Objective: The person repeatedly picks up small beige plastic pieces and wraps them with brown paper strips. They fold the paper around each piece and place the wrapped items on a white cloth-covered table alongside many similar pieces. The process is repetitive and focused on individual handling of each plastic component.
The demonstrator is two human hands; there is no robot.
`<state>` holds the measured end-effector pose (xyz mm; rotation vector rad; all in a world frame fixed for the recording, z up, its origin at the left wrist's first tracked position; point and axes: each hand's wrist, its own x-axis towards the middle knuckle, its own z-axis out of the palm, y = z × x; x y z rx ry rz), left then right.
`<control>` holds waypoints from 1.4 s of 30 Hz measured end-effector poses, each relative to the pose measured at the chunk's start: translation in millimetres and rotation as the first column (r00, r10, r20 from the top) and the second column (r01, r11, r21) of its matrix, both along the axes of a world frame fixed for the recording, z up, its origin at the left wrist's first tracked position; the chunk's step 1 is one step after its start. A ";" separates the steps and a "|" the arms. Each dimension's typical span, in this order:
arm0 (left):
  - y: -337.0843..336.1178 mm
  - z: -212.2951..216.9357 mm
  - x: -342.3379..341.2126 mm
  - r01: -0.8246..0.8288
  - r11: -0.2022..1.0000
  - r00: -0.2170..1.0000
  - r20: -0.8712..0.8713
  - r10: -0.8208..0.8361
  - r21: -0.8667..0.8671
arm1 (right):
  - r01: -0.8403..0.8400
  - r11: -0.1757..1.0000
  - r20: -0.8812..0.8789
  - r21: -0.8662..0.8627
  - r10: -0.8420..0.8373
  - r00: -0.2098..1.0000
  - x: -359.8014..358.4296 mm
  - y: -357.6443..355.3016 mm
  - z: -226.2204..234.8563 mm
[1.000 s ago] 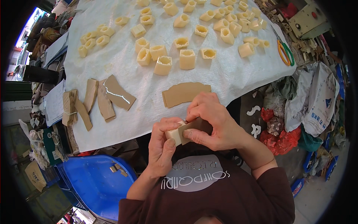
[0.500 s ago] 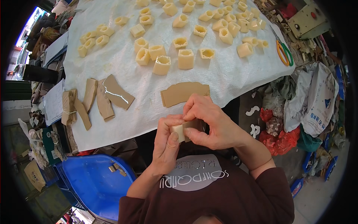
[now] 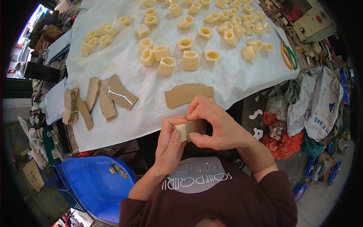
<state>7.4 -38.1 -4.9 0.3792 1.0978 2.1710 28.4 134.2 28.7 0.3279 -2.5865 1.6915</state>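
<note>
In front of my chest, my left hand grips a small cream-coloured block between thumb and fingers. My right hand pinches a brown flat strip that lies against the block's right side; its far end is partly hidden by my fingers. Just beyond my hands, a brown piece with a curved upper edge rests on the white-covered table. Several hollow cream pieces stand or lie farther back, their open ends showing rough rims.
Brown strips lie at the table's left, one bundle tied with string. Scissors with orange and green handles are at the right edge. A blue tub stands lower left, plastic bags lie right, and a control box is far right.
The block in my left hand has turned slightly, and more of the brown strip beside it shows. Both hands keep nearly the same place; the whole view has shifted a little.
</note>
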 end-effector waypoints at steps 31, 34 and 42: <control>7.5 2.7 0.9 -0.027 0.996 1.000 -0.017 0.026 -0.086 | 0.065 0.997 -0.031 0.053 -0.063 0.998 4.8 -2.8 -10.0; 4.7 -5.0 1.7 -0.018 0.994 0.999 -0.037 0.014 -0.111 | 0.034 0.998 0.017 0.046 -0.035 0.999 7.0 -2.2 -14.3; 5.9 4.0 -2.6 -0.055 0.996 0.991 0.115 0.062 -0.063 | 0.049 0.997 -0.036 0.061 -0.046 0.998 8.3 -9.3 -17.9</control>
